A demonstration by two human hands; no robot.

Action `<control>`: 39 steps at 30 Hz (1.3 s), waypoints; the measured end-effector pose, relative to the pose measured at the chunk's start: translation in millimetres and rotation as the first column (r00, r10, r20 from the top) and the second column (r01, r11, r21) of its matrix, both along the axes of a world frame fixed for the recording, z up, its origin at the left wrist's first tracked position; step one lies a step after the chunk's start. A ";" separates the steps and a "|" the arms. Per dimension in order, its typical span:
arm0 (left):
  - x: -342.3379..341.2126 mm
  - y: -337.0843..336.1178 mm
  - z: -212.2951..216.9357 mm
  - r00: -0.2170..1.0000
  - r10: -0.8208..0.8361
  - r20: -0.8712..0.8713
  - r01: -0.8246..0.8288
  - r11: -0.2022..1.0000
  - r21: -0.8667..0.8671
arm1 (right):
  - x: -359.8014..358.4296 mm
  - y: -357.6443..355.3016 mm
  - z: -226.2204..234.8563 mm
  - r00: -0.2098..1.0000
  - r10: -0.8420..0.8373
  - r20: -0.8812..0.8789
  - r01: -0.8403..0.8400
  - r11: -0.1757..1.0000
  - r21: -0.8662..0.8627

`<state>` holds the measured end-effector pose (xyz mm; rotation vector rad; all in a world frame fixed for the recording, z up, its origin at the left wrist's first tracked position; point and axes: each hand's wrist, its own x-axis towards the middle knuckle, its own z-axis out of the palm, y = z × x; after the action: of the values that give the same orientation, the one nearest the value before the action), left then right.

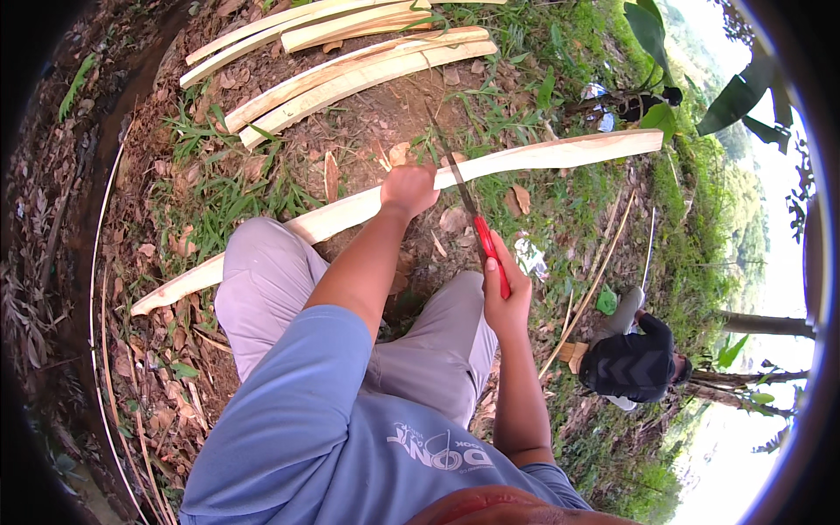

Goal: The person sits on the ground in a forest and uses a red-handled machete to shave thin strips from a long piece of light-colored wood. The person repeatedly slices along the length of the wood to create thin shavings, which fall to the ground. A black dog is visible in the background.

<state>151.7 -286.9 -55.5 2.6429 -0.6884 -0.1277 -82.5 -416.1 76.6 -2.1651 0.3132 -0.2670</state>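
A long, pale, freshly cut strip of wood (564, 153) lies across my lap, running from lower left to upper right. My left hand (409, 190) is closed around it near its middle. In my right hand (507, 293) is the red handle of a machete (461, 185). Its long dark blade slants up and away and crosses the wood just right of my left hand. Whether the edge bites into the wood or only rests against it I cannot tell.
Several split wooden strips (367, 80) lie on the ground at the far side. To the right a person in a dark top (634, 363) sits low near a thin pole (595, 284). Grass, dry leaves and bare soil surround me; tree trunks (766, 325) stand at the right.
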 end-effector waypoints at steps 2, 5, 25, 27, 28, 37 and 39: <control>1.2 0.9 -1.7 1.000 0.025 0.015 -0.025 0.999 0.021 | -28.6 1.2 37.9 0.994 -0.043 -0.105 0.043 0.999 0.004; -1.2 0.6 -9.9 0.997 0.034 0.072 -0.035 0.999 0.005 | -73.7 -0.2 94.0 0.982 -0.059 -0.178 0.059 0.998 -0.005; -1.9 -0.5 -14.1 0.989 -0.006 0.147 0.015 0.998 -0.063 | 29.7 9.8 117.4 0.975 -0.026 -0.220 0.017 0.999 -0.043; -3.8 -0.5 -11.9 0.989 0.005 0.146 0.005 0.998 -0.064 | 25.9 9.6 126.2 0.958 -0.032 -0.286 0.037 0.999 0.012; -2.8 2.6 -12.6 0.990 0.025 0.141 -0.016 0.998 -0.063 | 19.9 11.6 132.7 0.964 -0.015 -0.264 0.011 1.000 -0.018; -3.9 4.2 -13.6 0.980 -0.022 0.198 0.044 0.993 -0.106 | 27.7 26.1 108.1 0.987 0.019 -0.159 -0.043 0.988 -0.150; -2.5 -1.0 -10.8 0.980 -0.020 0.200 0.037 0.996 -0.082 | 23.3 25.3 112.1 0.974 -0.031 -0.222 0.011 0.996 -0.093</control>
<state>149.2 -287.9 -66.3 2.5869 -0.7778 0.1575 -59.2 -390.7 188.7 -2.2873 0.4591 -0.0488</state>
